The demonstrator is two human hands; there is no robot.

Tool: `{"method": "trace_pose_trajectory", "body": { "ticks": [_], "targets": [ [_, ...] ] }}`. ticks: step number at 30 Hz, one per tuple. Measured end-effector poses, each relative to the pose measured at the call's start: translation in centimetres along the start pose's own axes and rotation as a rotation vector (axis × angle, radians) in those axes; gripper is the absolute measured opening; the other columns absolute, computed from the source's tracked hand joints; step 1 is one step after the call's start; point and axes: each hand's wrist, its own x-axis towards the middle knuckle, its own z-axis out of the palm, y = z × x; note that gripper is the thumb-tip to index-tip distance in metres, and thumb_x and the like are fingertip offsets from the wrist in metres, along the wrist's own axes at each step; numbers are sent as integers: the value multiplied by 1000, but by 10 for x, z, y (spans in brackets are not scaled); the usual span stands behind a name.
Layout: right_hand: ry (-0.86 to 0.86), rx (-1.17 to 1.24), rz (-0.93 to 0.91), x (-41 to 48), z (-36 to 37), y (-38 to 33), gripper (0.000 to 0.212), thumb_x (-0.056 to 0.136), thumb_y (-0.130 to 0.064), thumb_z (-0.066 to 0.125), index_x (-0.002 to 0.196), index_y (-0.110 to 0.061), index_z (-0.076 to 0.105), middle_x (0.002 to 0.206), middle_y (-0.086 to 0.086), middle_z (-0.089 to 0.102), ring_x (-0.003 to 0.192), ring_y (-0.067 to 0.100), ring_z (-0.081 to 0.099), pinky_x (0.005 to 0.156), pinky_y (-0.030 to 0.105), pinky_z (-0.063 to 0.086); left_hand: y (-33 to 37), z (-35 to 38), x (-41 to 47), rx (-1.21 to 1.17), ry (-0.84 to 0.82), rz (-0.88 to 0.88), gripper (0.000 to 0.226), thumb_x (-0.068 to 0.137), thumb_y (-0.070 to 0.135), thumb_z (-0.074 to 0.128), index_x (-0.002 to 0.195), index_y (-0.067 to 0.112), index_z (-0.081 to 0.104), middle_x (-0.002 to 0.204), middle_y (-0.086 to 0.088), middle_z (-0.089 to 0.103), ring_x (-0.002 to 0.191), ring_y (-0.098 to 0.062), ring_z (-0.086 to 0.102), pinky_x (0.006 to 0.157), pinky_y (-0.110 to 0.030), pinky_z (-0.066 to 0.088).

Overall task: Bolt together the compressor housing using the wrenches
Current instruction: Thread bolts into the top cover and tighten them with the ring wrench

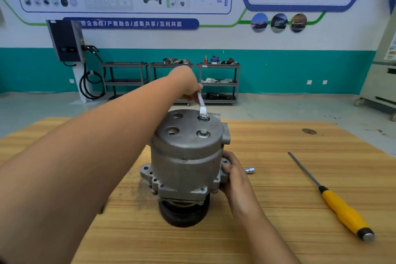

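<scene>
Left forearm (75,167) entered from 8 o'clock and crossed above the compressor housing (186,156), which stood upright on its black pulley (184,214) at the middle of the wooden table (278,242). Beyond the housing, the left hand (186,83) was closed around the shank of a wrench (201,104). The wrench head sat over the far bolt (203,116), at 1 o'clock on the housing's top face. The near bolt (203,133), at 4 o'clock on that face, was seated and untouched. Two open holes (172,131) showed at 8 and 11 o'clock. The right hand (233,169) gripped the mounting flange at the housing's 3 o'clock side, fingers curled over it. A small chrome socket (249,170) lay just beside that hand, at 3 o'clock. A yellow-handled screwdriver (342,210) lay well apart toward 4 o'clock, tip pointing to 11 o'clock.
</scene>
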Motion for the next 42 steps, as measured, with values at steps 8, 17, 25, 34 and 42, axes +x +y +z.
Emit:
{"method": "trace_pose_trajectory", "body": {
  "ticks": [8, 17, 25, 34, 42],
  "targets": [
    [7, 15, 46, 4, 0, -1, 35, 77, -36, 37, 99, -43, 63, 92, -6, 72, 88, 15, 68, 64, 30, 51, 72, 27, -48, -91, -401, 409, 27, 99, 24, 46, 112, 7, 62, 73, 6, 64, 62, -2, 59, 54, -8, 48],
    [69, -57, -115, 4, 6, -3, 23, 92, -27, 42, 93, -39, 62, 82, -19, 68, 78, -2, 64, 60, 15, 50, 28, 43, -145, 189, 112, 719, 43, 95, 52, 23, 98, 21, 54, 89, 4, 59, 87, -18, 49, 88, -32, 29],
    [34, 39, -23, 2, 2, 2, 35, 82, -26, 38, 104, -34, 63, 90, -1, 72, 80, 13, 68, 60, 29, 50, -56, 40, -181, -470, 331, 621, 34, 91, 48, 28, 75, 39, 57, 117, 30, 60, 122, 11, 42, 109, -23, 26],
    [44, 3, 17, 1, 3, 1, 37, 78, -33, 34, 99, -45, 63, 93, -8, 72, 92, 16, 66, 72, 36, 48, -109, 22, -121, -816, 480, 52, 22, 97, 37, 42, 84, 32, 58, 89, 11, 64, 90, -3, 59, 78, -28, 47],
    [50, 6, 27, -1, 2, 0, 37, 77, -32, 35, 101, -42, 63, 94, -6, 71, 91, 17, 64, 71, 35, 45, -83, 1, -47, -649, 135, -67, 27, 101, 30, 38, 105, 14, 59, 78, 4, 70, 78, -9, 61, 67, -29, 43]
  ]
}}
